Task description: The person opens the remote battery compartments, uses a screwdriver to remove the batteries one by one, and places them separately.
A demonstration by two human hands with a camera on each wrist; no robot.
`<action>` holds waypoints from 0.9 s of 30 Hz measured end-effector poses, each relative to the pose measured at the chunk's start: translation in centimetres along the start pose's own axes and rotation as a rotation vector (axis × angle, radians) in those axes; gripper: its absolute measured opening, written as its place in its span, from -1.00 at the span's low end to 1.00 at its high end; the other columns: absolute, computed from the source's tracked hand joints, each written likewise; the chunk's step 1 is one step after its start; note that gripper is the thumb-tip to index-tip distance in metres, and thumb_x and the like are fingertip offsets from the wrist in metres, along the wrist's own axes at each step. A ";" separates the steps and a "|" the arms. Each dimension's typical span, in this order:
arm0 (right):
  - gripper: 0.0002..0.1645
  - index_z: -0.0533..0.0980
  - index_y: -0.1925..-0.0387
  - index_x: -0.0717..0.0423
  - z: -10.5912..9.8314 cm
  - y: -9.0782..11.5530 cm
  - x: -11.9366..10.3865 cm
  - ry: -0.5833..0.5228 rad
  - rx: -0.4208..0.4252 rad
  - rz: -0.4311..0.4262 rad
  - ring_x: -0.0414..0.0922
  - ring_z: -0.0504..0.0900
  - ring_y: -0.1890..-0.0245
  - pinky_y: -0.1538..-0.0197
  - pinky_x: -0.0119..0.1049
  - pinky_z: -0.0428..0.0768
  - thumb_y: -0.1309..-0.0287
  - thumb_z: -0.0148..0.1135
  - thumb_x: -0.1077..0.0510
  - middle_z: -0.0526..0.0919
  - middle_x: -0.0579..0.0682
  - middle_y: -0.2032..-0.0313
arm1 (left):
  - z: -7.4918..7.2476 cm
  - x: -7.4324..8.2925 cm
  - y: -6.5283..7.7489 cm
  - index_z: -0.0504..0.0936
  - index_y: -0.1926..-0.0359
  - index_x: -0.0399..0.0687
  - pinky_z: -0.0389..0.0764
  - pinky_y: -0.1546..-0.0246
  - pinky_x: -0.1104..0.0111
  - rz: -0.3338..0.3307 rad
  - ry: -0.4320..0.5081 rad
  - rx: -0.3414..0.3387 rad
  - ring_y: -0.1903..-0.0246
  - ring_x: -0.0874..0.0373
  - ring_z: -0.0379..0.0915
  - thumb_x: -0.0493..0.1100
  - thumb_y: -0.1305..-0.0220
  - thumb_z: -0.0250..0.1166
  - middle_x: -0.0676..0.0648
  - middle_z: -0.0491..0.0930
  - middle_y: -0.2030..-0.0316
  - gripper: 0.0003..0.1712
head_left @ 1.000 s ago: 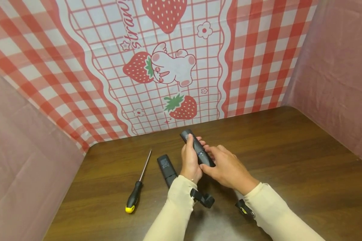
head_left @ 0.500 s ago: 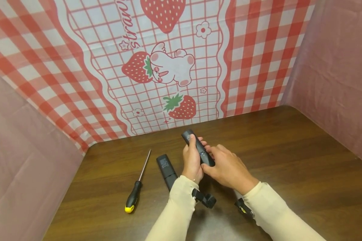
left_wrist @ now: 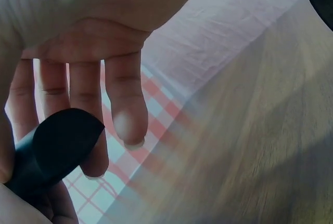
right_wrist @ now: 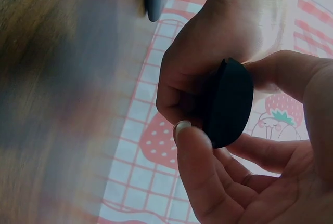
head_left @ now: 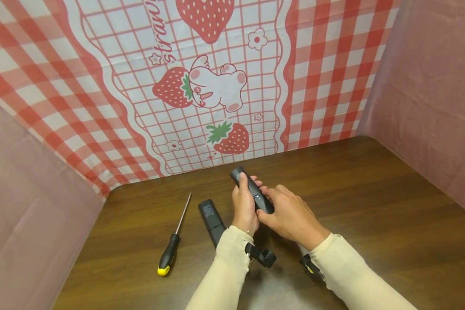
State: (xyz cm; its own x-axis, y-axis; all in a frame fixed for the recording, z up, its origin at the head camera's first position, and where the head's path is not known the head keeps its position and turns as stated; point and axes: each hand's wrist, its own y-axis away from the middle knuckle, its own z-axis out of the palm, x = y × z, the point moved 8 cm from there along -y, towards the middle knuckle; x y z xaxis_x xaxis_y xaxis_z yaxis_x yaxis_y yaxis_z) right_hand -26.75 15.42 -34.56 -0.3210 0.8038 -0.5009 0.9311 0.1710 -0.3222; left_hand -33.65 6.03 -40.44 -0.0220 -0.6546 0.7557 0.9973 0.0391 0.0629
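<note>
In the head view, a dark remote control (head_left: 254,188) is held above the table, tilted, with a seam across its back towards the near end. My left hand (head_left: 245,207) grips its far part, thumb lying along the back. The near end is pinched between thumb and fingers of my right hand (head_left: 292,215). End-on, the remote (right_wrist: 231,104) shows between both hands in the right wrist view. The left wrist view catches its rounded end (left_wrist: 67,143) beside the left fingers. A second dark remote (head_left: 212,218) lies on the table, its near end hidden behind the left sleeve.
A screwdriver (head_left: 169,252) with a black and yellow handle lies left of the second remote on the brown wooden table (head_left: 352,193). A red-and-white strawberry cloth (head_left: 224,86) hangs behind, with pink cloth (head_left: 430,86) at both sides.
Both hands keep their hold on the remote, which has hardly moved. The whole head view has shifted slightly, so the table things sit a little further left.
</note>
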 end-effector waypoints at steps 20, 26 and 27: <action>-0.42 0.58 -0.09 0.18 0.3 0.1 0.0 0.021 -0.006 0.038 -0.12 0.45 0.50 0.44 -0.23 0.47 -0.07 0.42 -0.02 0.51 0.00 0.31 | -0.3 -0.1 -0.1 0.46 0.02 -0.33 0.60 0.42 0.34 -0.018 -0.004 -0.009 0.54 0.18 0.53 0.07 -0.59 -0.03 -0.11 0.54 0.34 -0.52; -0.43 0.58 -0.08 0.18 0.1 0.1 0.0 0.023 0.008 0.034 -0.12 0.45 0.50 0.46 -0.23 0.46 -0.07 0.42 -0.03 0.50 0.00 0.31 | -0.2 0.0 0.0 0.44 0.01 -0.36 0.61 0.43 0.34 -0.011 -0.008 -0.012 0.53 0.19 0.54 0.08 -0.59 -0.04 -0.09 0.54 0.36 -0.50; -0.42 0.58 -0.08 0.17 0.2 0.1 0.0 0.023 0.004 0.034 -0.12 0.45 0.50 0.46 -0.23 0.46 -0.07 0.41 -0.03 0.51 0.00 0.31 | -0.3 0.0 0.0 0.45 0.02 -0.35 0.61 0.44 0.34 -0.011 -0.004 -0.008 0.54 0.19 0.54 0.08 -0.59 -0.04 -0.08 0.54 0.37 -0.51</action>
State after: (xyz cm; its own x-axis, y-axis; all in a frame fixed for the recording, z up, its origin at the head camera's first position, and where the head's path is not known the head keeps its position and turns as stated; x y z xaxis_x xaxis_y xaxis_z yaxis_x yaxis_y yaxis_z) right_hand -26.66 15.32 -34.74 -0.2846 0.8223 -0.4928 0.9408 0.1409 -0.3083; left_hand -33.64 5.84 -40.61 -0.0334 -0.6521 0.7574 0.9975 0.0257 0.0661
